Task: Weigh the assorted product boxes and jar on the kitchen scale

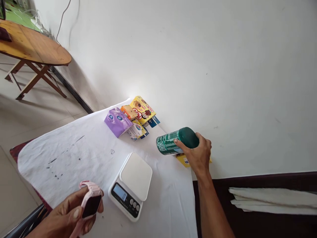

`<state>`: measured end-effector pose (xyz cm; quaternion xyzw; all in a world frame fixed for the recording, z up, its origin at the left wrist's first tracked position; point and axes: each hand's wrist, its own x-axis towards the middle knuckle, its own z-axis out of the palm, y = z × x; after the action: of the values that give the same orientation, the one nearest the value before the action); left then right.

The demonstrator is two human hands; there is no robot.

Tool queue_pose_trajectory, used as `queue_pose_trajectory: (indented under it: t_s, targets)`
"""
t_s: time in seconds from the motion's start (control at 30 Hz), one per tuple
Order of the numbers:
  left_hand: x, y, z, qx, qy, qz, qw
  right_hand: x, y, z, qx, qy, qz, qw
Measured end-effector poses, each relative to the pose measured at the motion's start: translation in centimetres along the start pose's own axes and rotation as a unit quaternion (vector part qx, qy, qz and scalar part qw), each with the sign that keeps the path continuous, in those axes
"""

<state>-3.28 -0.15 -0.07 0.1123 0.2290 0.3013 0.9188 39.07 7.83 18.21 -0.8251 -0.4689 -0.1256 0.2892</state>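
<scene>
My left hand is closed around a pink smartwatch with a dark square screen, at the lower left. On the right, my right hand grips a green cylindrical can with a dark green cap. The can is tilted onto its side over the table's right part. Between the hands sits a white digital scale, its small display lit and its plate bare. A yellow box is partly hidden below the can and my right hand.
Packages cluster at the table's far edge: a purple tissue pack, an orange pack and yellow boxes. A white cloth covers the table, against a white wall. A wooden folding table stands at upper left.
</scene>
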Motion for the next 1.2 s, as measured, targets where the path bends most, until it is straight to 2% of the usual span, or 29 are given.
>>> queue_pose_trajectory:
  t_s: [0.03,0.07,0.17,0.27,0.4,0.6,0.77,0.9,1.2]
  targets:
    - [0.0,0.3,0.2,0.016,-0.007,0.018,1.000,-1.5,-0.6,-1.2,0.016,-0.005,-0.021,1.000]
    - [0.1,0.5,0.5,0.031,-0.049,0.023,0.998,-3.0,-1.2,-2.2,0.028,-0.013,-0.042,0.999]
    - [0.2,1.1,0.9,0.047,-0.067,0.045,0.996,-7.2,-3.2,-3.9,0.049,-0.033,-0.113,0.992]
    - [0.2,1.3,0.8,0.048,-0.083,0.061,0.994,-10.4,-4.7,-4.0,0.061,-0.044,-0.165,0.983]
    - [0.3,1.3,0.7,0.037,-0.109,0.076,0.990,-12.7,-5.8,-3.3,0.070,-0.069,-0.180,0.979]
    - [0.0,1.4,1.3,0.030,-0.133,0.082,0.987,-13.6,-6.0,-2.9,0.073,-0.087,-0.153,0.982]
    - [-0.1,1.5,1.3,0.023,-0.146,0.088,0.985,-13.7,-5.8,-4.1,0.110,-0.135,-0.102,0.979]
    - [0.2,1.5,1.1,0.027,-0.150,0.091,0.984,-13.8,-6.1,-4.7,0.110,-0.138,-0.071,0.982]
    - [0.0,1.3,1.1,0.029,-0.161,0.098,0.982,-13.4,-7.4,-3.4,0.060,-0.143,-0.088,0.984]
